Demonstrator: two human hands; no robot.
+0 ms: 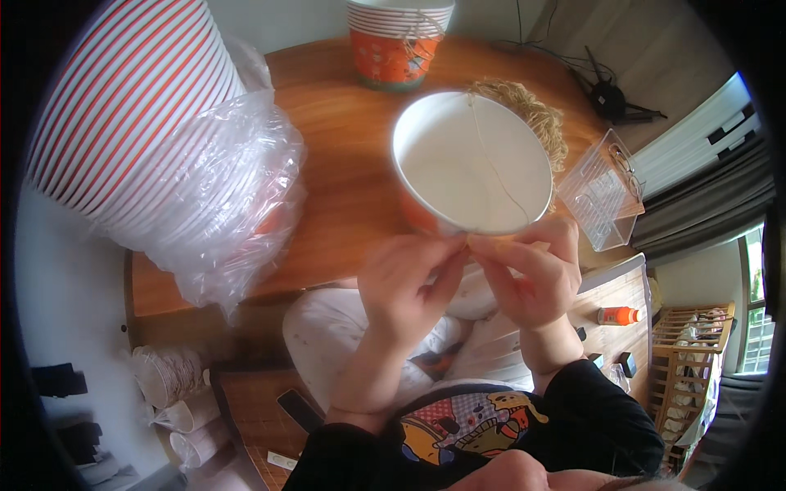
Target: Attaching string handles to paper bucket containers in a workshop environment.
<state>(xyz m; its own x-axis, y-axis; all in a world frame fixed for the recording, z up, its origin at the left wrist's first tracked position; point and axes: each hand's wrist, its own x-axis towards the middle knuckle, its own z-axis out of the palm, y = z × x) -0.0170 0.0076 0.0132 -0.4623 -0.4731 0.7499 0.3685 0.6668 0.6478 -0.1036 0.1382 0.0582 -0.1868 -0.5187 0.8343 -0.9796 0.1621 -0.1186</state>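
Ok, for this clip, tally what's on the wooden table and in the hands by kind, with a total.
Loose paper bucket, pinched at its near rim by left hand and right hand: 1
Bucket stacks: 2, one plastic-wrapped at left, one at the far edge
Twine bundle: 1
Clear plastic box: 1
Total: 5

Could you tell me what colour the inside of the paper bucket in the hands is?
The paper bucket is plain white inside, seen in the head view.

Wooden table (344, 155) — curtained window (757, 327)
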